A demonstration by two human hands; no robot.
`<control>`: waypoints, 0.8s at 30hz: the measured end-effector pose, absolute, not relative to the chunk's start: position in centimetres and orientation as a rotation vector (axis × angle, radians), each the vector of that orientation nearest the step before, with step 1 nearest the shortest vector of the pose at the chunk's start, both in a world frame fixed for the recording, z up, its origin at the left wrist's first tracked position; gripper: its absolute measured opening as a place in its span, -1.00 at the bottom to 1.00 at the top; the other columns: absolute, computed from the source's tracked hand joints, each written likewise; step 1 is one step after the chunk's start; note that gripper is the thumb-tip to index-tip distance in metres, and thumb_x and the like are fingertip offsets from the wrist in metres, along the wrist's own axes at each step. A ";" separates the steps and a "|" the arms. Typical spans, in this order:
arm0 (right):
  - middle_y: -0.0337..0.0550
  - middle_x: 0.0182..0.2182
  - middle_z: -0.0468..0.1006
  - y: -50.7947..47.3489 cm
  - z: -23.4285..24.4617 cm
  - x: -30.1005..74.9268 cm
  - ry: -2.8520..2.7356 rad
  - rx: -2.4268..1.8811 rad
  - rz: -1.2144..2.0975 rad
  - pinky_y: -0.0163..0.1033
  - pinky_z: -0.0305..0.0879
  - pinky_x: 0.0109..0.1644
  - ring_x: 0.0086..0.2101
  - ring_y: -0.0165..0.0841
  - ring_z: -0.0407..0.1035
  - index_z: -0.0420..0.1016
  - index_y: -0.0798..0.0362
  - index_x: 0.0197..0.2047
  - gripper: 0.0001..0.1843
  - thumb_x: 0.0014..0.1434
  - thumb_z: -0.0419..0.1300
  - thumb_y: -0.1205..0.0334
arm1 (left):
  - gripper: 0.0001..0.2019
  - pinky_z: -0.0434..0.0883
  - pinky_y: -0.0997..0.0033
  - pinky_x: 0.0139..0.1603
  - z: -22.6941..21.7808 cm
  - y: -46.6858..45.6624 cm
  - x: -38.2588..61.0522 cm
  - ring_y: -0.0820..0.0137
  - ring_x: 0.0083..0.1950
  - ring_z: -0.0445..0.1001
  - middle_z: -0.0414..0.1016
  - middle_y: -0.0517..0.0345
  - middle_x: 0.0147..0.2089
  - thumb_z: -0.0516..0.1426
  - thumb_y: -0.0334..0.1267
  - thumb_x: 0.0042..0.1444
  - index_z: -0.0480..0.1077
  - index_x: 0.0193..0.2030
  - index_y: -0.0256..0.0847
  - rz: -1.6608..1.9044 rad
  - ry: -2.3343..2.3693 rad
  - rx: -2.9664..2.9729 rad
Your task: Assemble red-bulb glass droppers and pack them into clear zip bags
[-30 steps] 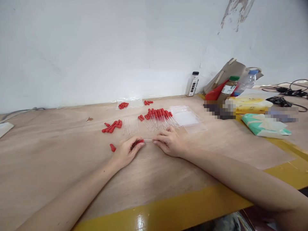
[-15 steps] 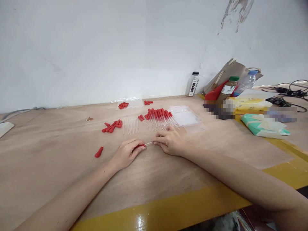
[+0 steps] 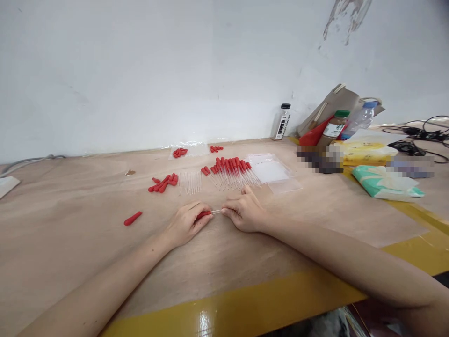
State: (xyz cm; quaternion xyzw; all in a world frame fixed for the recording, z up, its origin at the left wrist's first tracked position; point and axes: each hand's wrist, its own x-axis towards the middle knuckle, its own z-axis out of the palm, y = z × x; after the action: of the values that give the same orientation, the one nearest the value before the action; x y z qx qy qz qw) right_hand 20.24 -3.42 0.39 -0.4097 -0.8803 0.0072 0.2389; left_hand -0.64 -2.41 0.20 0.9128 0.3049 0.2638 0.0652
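Note:
My left hand (image 3: 189, 223) is closed around a red rubber bulb (image 3: 204, 215), with part of the bulb showing between thumb and fingers. A thin clear dropper tube (image 3: 216, 211) runs from the bulb's mouth to my right hand (image 3: 245, 210), whose fingers pinch its other end. How deep the tube sits in the bulb is hard to see. One loose red bulb (image 3: 133, 218) lies to the left of my left hand. Beyond the hands are a row of bare clear tubes (image 3: 190, 183), a small heap of red bulbs (image 3: 163, 183) and a fan of droppers with red bulbs (image 3: 229, 171).
Clear plastic bags (image 3: 271, 171) lie right of the droppers. More red bulbs (image 3: 180, 153) rest near the wall. At the right stand a black-capped bottle (image 3: 281, 122), a green-capped bottle (image 3: 333, 131), a tissue pack (image 3: 382, 183) and black cables (image 3: 421, 135). Yellow tape (image 3: 245, 304) lines the table's front edge.
The loose red bulb on the left has rolled a little further left and turned. More of the bulb in my left hand shows now. Both hands stay nearly in place.

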 end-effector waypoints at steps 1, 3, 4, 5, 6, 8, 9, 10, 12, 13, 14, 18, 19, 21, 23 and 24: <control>-0.25 -0.52 0.47 -3.5 0.4 20.1 -2.411 -1.131 0.038 -0.23 -0.20 -0.25 -0.52 -0.50 0.16 0.45 0.09 -0.46 -0.72 0.17 -0.01 0.22 | -0.90 0.28 0.47 -0.33 0.2 -2.4 -0.6 0.47 -0.38 0.31 0.33 0.19 -0.40 0.00 -0.28 0.17 0.27 -0.32 -0.24 0.790 0.906 2.764; -0.25 -0.53 0.47 -3.5 0.5 19.9 -2.408 -1.144 0.075 -0.24 -0.20 -0.26 -0.52 -0.50 0.15 0.43 0.10 -0.48 -0.71 0.17 0.00 0.22 | -0.90 0.28 0.47 -0.32 0.3 -2.4 -0.6 0.47 -0.38 0.31 0.34 0.18 -0.40 0.00 -0.28 0.17 0.27 -0.32 -0.23 0.779 0.885 2.781; -0.26 -0.54 0.47 -3.6 0.6 19.8 -2.405 -1.150 0.095 -0.24 -0.20 -0.26 -0.53 -0.50 0.15 0.43 0.10 -0.49 -0.71 0.17 0.00 0.22 | -0.90 0.28 0.46 -0.32 0.3 -2.4 -0.5 0.46 -0.37 0.32 0.34 0.18 -0.40 0.00 -0.29 0.17 0.27 -0.32 -0.23 0.778 0.876 2.789; -0.26 -0.54 0.46 -3.6 0.6 19.7 -2.402 -1.156 0.115 -0.25 -0.20 -0.26 -0.53 -0.50 0.15 0.42 0.10 -0.50 -0.71 0.18 -0.01 0.22 | -0.90 0.29 0.46 -0.32 0.3 -2.5 -0.5 0.46 -0.37 0.32 0.35 0.17 -0.40 0.00 -0.28 0.17 0.27 -0.32 -0.23 0.781 0.868 2.797; -0.27 -0.54 0.47 -3.6 0.6 19.7 -2.398 -1.160 0.132 -0.25 -0.20 -0.26 -0.52 -0.50 0.15 0.41 0.10 -0.51 -0.70 0.18 -0.01 0.22 | -0.90 0.29 0.45 -0.32 0.3 -2.5 -0.5 0.45 -0.37 0.32 0.35 0.17 -0.39 -0.01 -0.28 0.17 0.27 -0.32 -0.23 0.788 0.858 2.804; -0.27 -0.54 0.47 -3.7 0.6 19.5 -2.394 -1.166 0.157 -0.25 -0.19 -0.25 -0.51 -0.50 0.17 0.41 0.10 -0.51 -0.70 0.18 0.00 0.22 | -0.90 0.30 0.44 -0.32 0.2 -2.5 -0.5 0.44 -0.36 0.33 0.36 0.16 -0.39 -0.01 -0.28 0.18 0.27 -0.32 -0.23 0.804 0.842 2.817; -0.27 -0.53 0.48 -3.7 0.7 19.5 -2.393 -1.169 0.169 -0.26 -0.19 -0.25 -0.51 -0.50 0.18 0.41 0.10 -0.51 -0.70 0.18 0.00 0.22 | -0.89 0.30 0.44 -0.32 0.2 -2.5 -0.5 0.44 -0.36 0.33 0.36 0.15 -0.39 -0.01 -0.28 0.18 0.27 -0.32 -0.23 0.809 0.836 2.823; -0.27 -0.53 0.48 -3.7 0.7 19.5 -2.396 -1.172 0.181 -0.26 -0.18 -0.25 -0.50 -0.50 0.18 0.41 0.10 -0.51 -0.70 0.18 0.00 0.22 | -0.89 0.31 0.43 -0.31 0.1 -2.4 -0.6 0.44 -0.36 0.33 0.36 0.15 -0.39 -0.01 -0.28 0.18 0.27 -0.32 -0.23 0.812 0.833 2.826; -0.26 -0.54 0.49 -3.6 0.6 19.5 -2.407 -1.169 0.187 -0.27 -0.17 -0.26 -0.51 -0.50 0.19 0.42 0.10 -0.50 -0.70 0.19 -0.01 0.22 | -0.89 0.31 0.43 -0.30 0.1 -2.4 -0.6 0.44 -0.35 0.33 0.36 0.14 -0.38 -0.02 -0.28 0.18 0.27 -0.31 -0.23 0.817 0.831 2.831; -0.26 -0.55 0.49 -3.5 0.6 19.5 -2.416 -1.161 0.172 -0.27 -0.17 -0.27 -0.52 -0.50 0.18 0.42 0.10 -0.50 -0.68 0.20 -0.02 0.22 | -0.89 0.32 0.42 -0.29 0.0 -2.3 -0.7 0.44 -0.35 0.33 0.36 0.14 -0.38 -0.02 -0.28 0.18 0.28 -0.30 -0.23 0.822 0.836 2.833; -0.25 -0.55 0.48 -3.4 0.6 19.5 -2.425 -1.149 0.141 -0.27 -0.16 -0.28 -0.53 -0.50 0.18 0.42 0.10 -0.49 -0.67 0.21 -0.03 0.21 | -0.89 0.32 0.42 -0.28 0.0 -2.3 -0.7 0.43 -0.34 0.33 0.36 0.14 -0.38 -0.02 -0.28 0.18 0.28 -0.29 -0.23 0.832 0.844 2.836; -0.19 -0.52 0.48 -3.3 0.7 19.5 -2.455 -1.083 -0.051 -0.25 -0.14 -0.27 -0.51 -0.47 0.20 0.44 0.11 -0.43 -0.63 0.24 -0.08 0.15 | -0.90 0.32 0.40 -0.25 0.1 -2.2 -1.0 0.42 -0.32 0.34 0.38 0.14 -0.36 0.00 -0.29 0.17 0.30 -0.28 -0.22 0.914 0.879 2.884; -0.17 -0.49 0.49 -3.4 0.8 19.4 -2.467 -1.064 -0.085 -0.25 -0.13 -0.26 -0.48 -0.45 0.23 0.45 0.11 -0.40 -0.64 0.24 -0.08 0.16 | -0.91 0.33 0.40 -0.23 0.2 -2.2 -1.0 0.42 -0.31 0.35 0.39 0.14 -0.36 0.01 -0.29 0.16 0.31 -0.28 -0.22 0.939 0.881 2.897; -0.13 -0.43 0.50 -3.6 1.1 19.3 -2.492 -1.032 -0.133 -0.24 -0.11 -0.27 -0.41 -0.42 0.27 0.46 0.11 -0.34 -0.69 0.22 -0.07 0.20 | -0.91 0.33 0.41 -0.19 0.7 -2.4 -1.2 0.42 -0.27 0.38 0.41 0.15 -0.32 0.01 -0.30 0.17 0.32 -0.28 -0.20 0.971 0.896 2.907; -0.11 -0.39 0.51 -3.7 1.4 19.4 -2.508 -1.017 -0.158 -0.24 -0.07 -0.26 -0.35 -0.38 0.29 0.47 0.09 -0.29 -0.74 0.19 -0.04 0.25 | -0.88 0.33 0.41 -0.13 1.3 -2.5 -1.5 0.42 -0.20 0.40 0.42 0.15 -0.24 0.00 -0.27 0.17 0.31 -0.20 -0.17 0.961 0.978 2.906; -0.11 -0.37 0.52 -3.6 1.6 19.4 -2.502 -1.031 -0.150 -0.25 -0.04 -0.26 -0.34 -0.37 0.31 0.48 0.09 -0.28 -0.75 0.17 -0.03 0.26 | -0.84 0.33 0.39 -0.11 1.6 -2.5 -1.8 0.39 -0.15 0.40 0.42 0.12 -0.18 0.01 -0.24 0.16 0.30 -0.13 -0.17 0.931 1.071 2.913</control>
State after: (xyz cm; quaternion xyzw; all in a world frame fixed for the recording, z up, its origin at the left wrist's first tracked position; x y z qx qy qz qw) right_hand 19.40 -3.64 1.59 -0.3717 -0.9017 -0.0542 0.2140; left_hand -1.83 -2.54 1.65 0.8979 0.3300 0.2871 -0.0492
